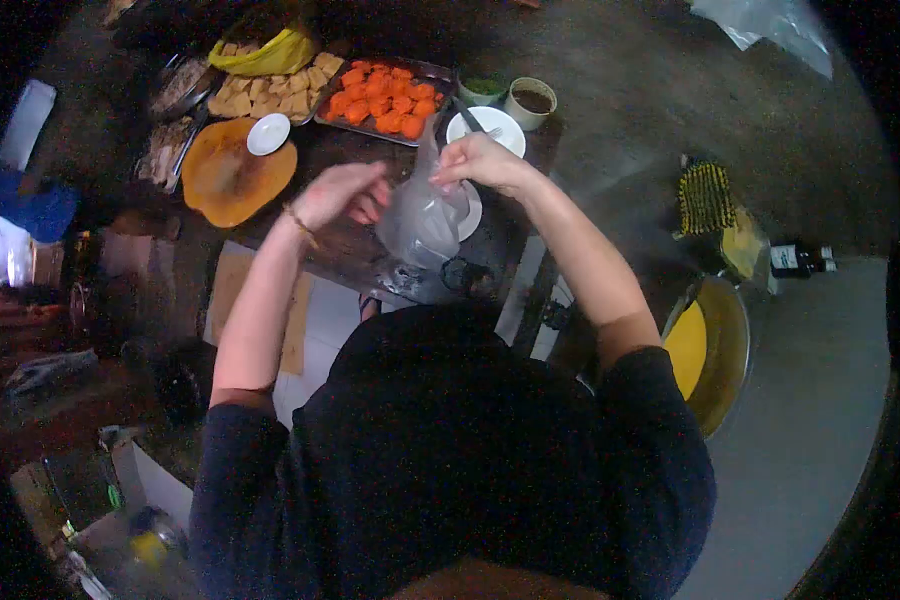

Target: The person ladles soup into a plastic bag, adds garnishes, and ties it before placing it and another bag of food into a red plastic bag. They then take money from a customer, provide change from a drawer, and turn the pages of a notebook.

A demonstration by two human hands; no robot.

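A clear plastic bag (422,222) hangs in front of my body, its top pinched by the fingers of my right hand (475,163). My left hand (348,193) is just left of the bag, fingers apart and slightly curled, holding nothing. Behind the bag a white plate (467,212) is partly hidden. Beyond my right hand lies a white bowl (500,128) with a dark-handled utensil in it. A metal tray (448,77) of orange pieces stands behind the bag.
Tan pieces (270,95) lie beside a yellow bag (280,52). A wooden board (232,180) carries a small white dish (268,134). Two small containers stand at the back, one holding dark contents (533,101). At right are a large pot (735,350) and a dark bottle (790,261).
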